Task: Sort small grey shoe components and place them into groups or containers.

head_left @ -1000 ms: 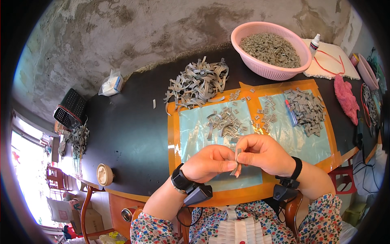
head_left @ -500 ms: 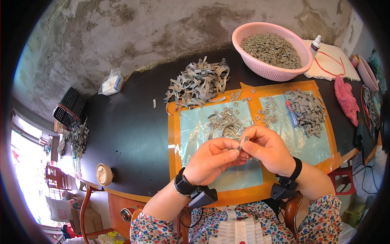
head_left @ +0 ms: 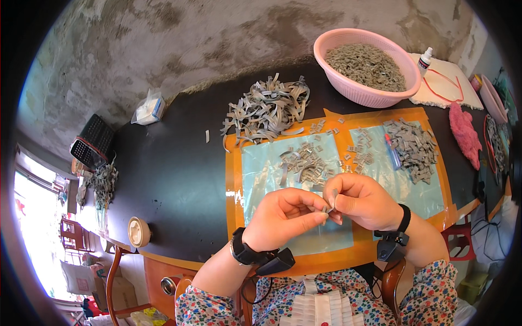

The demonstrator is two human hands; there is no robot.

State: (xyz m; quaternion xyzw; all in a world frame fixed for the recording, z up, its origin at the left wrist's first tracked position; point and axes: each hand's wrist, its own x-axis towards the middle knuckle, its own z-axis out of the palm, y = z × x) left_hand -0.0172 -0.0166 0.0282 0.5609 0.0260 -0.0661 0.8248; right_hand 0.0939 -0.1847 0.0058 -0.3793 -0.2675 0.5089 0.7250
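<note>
My left hand [head_left: 283, 217] and my right hand [head_left: 363, 202] meet over the near part of the blue sheets, fingertips almost touching. Between thumb and finger, my right hand pinches a short grey strap [head_left: 334, 194], one end of which sticks up. The left thumb and finger close on a small piece at the strap's lower end; the fingers mostly hide it. Just beyond lie small metal buckles [head_left: 311, 169] in a loose heap, with some grey straps among them. Farther right is a pile of buckles with grey strap pieces [head_left: 414, 146], a blue-and-red pen [head_left: 392, 153] beside it.
A tangle of grey straps [head_left: 266, 111] lies behind the orange-taped blue sheet [head_left: 261, 163]. At the back right stands a pink basket [head_left: 356, 89] full of small grey pieces, near a white bottle [head_left: 424, 61] and a pink cloth [head_left: 465, 133]. A beige bowl [head_left: 139, 232] sits at the left edge.
My hands have shifted slightly down, and the right wrist has turned a little. The strap still sits between the fingertips, now more upright and further right.
</note>
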